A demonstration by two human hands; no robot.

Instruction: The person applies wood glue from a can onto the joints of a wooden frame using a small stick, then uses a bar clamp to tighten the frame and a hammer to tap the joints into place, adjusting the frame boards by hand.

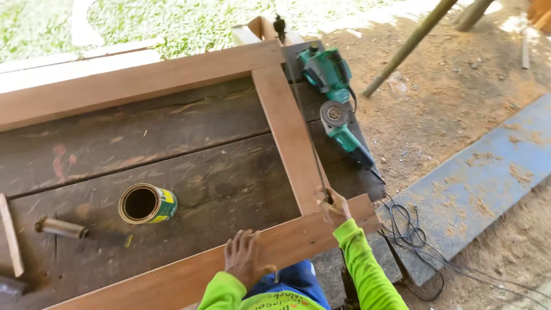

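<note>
- My right hand (333,208) sat at the near right corner of the wooden frame (287,129), fingers closed on the near end of a thin dark metal rod (313,155).
- The rod ran away from me along the outer edge of the frame's right-hand rail, its long axis pointing toward the far end of the bench (115,143), roughly in line with my forearm.
- My left hand (245,258) lay flat with fingers spread on the near rail of the frame, gripping nothing, just pressing the wood down; it was well apart from the rod, so the right hand was the nearer one.
- The frame lay flat on the dark bench planks, its near right corner close to the bench's right edge.
- Just beyond the rod, between the right rail and that edge, lay a green grinder (341,129) and a green planer (327,69), so room on that side was tight.
- Black cable (413,241) trailed off the bench onto the dirt near my right elbow.
- Inside the frame the planks were more open: a tin can (148,204) on its side and a short tube (60,228) lay toward the near left corner, well apart from both hands.
</note>
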